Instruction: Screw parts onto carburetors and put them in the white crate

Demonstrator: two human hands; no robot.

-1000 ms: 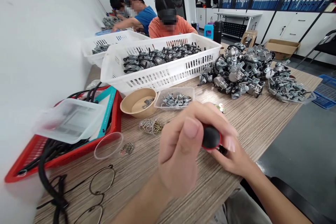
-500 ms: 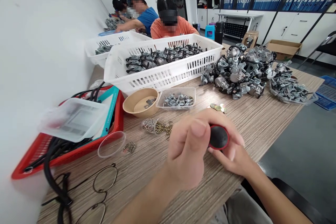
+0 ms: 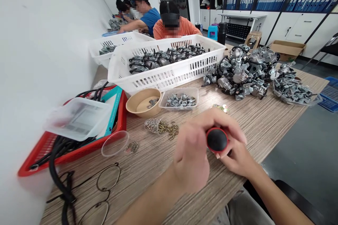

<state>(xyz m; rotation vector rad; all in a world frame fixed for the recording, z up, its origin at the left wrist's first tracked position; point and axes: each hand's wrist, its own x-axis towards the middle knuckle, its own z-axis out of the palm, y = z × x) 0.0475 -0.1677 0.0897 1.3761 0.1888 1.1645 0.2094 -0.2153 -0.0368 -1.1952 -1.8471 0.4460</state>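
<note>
Near the table's front edge, my left hand (image 3: pixel 192 158) is curled closed around a screwdriver (image 3: pixel 217 139). Only its round black handle end with a red rim faces me; the shaft is hidden. The left thumb is smeared by motion. My right hand (image 3: pixel 236 156) is closed just below and to the right of the handle, close against the left hand's fingers. What it grips is hidden behind the handle and fingers. Beyond the hands lie several small round metal discs (image 3: pixel 224 108). Brass-coloured screws (image 3: pixel 169 129) spill from a clear cup (image 3: pixel 153 126) on the left.
Carburetors (image 3: pixel 240 72) are heaped at right, beside a tray of metal parts (image 3: pixel 294 89). More fill a white basket (image 3: pixel 166 75). A parts tub (image 3: pixel 181 102), tan bowl (image 3: pixel 142 110), red basket (image 3: pixel 121 119) and eyeglasses (image 3: pixel 108 179) stand leftward. A co-worker (image 3: pixel 171 24) sits opposite.
My left hand has turned slightly around the handle, its thumb now blurred. The handle's black end has shifted a little left and tilted. The view has moved slightly.
</note>
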